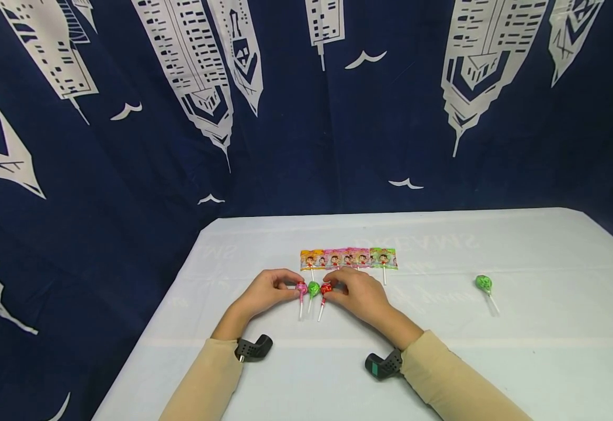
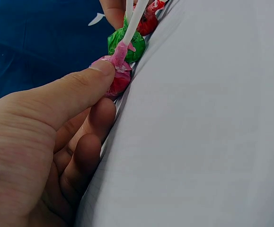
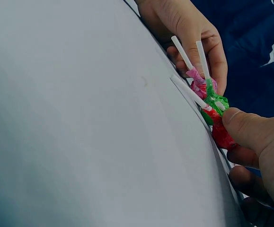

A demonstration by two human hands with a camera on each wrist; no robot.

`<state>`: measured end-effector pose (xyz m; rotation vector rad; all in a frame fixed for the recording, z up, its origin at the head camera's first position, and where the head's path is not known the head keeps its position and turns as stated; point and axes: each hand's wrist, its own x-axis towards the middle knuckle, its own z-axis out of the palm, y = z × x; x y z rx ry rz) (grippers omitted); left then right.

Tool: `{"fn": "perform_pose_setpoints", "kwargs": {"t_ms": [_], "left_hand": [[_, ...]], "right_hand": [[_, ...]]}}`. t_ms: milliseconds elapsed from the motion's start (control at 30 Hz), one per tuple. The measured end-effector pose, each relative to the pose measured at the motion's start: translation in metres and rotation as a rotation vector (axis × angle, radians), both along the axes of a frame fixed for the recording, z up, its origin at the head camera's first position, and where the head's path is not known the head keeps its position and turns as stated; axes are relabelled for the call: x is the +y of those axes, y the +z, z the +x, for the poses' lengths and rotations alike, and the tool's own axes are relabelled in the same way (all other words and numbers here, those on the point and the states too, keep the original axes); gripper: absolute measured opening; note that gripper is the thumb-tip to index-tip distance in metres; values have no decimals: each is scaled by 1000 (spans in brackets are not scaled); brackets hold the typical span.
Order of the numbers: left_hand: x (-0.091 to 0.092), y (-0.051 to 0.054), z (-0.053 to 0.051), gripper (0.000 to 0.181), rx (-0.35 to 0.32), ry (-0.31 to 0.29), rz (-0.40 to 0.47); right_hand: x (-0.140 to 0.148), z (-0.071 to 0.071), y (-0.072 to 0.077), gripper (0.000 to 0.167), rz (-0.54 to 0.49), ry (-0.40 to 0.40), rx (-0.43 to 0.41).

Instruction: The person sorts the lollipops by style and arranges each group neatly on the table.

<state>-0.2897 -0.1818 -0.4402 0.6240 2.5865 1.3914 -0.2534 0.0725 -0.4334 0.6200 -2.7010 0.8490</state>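
My left hand (image 1: 273, 294) pinches the wrapped head of a pink lollipop (image 1: 301, 287) between thumb and fingers. With thumb and fingertips, my right hand (image 1: 359, 296) grips the head of a red lollipop (image 3: 222, 135). Between these two lies a green lollipop (image 1: 314, 289), its head close beside theirs. All three sticks point toward the table's near side. Just beyond the hands, flat-packed lollipops lie in a row: an orange packet (image 1: 312, 259), pink packets (image 1: 335, 258) and a green packet (image 1: 383, 257). My right hand partly covers the sticks of the pink ones.
Another round green lollipop (image 1: 484, 283) lies apart on the right side of the white-covered table (image 1: 558, 351). Behind the table hangs a dark blue cloth (image 1: 306, 158) with white building prints. Each wrist wears a black camera strap.
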Motion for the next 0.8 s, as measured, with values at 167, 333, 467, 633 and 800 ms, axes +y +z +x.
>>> {"fn": "perform_pose_setpoints", "kwargs": {"t_ms": [167, 333, 467, 633, 800], "left_hand": [[1, 0, 1, 25, 2, -2, 3], [1, -1, 1, 25, -5, -2, 5], [1, -1, 0, 25, -5, 1, 2], [2, -1, -1, 26, 8, 1, 3], [0, 0, -1, 25, -3, 8, -24]], "right_hand": [[0, 1, 1, 27, -6, -3, -4], [1, 2, 2, 26, -25, 0, -20], [2, 3, 3, 25, -31, -1, -20], [3, 3, 8, 25, -31, -4, -10], [5, 5, 16, 25, -30, -4, -17]]}}
